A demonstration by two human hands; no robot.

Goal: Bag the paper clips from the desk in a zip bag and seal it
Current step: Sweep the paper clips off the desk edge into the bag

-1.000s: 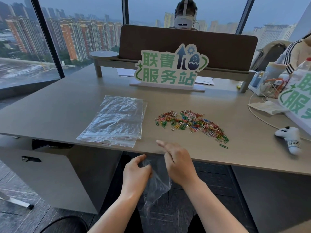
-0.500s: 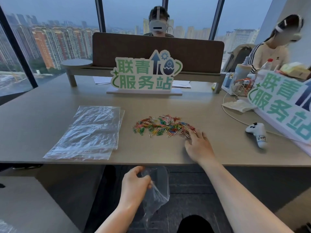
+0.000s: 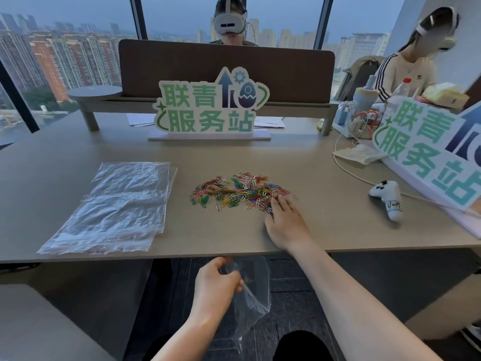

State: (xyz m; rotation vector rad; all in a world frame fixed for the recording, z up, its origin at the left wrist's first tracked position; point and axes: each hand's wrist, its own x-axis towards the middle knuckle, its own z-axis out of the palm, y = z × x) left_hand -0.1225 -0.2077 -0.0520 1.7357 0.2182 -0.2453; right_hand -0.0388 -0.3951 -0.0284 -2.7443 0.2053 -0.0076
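Note:
A spread of coloured paper clips (image 3: 234, 191) lies in the middle of the grey desk (image 3: 52, 162). My right hand (image 3: 285, 222) rests palm down on the desk, its fingers on the right end of the clip pile. Below the desk's front edge my left hand (image 3: 214, 285) pinches the mouth of a clear zip bag (image 3: 253, 290), which hangs down from it. Whether any clips are under the right fingers is hidden.
A stack of clear zip bags (image 3: 119, 207) lies at the left of the desk. A white controller (image 3: 389, 199) and a cable sit at the right, beside a leaning green sign (image 3: 426, 149). Another sign (image 3: 208, 108) stands at the back. Two people sit beyond the desk.
My right hand has left the bag, reached up onto the desk and settled on the right end of the clip pile. The left hand keeps holding the bag below the edge.

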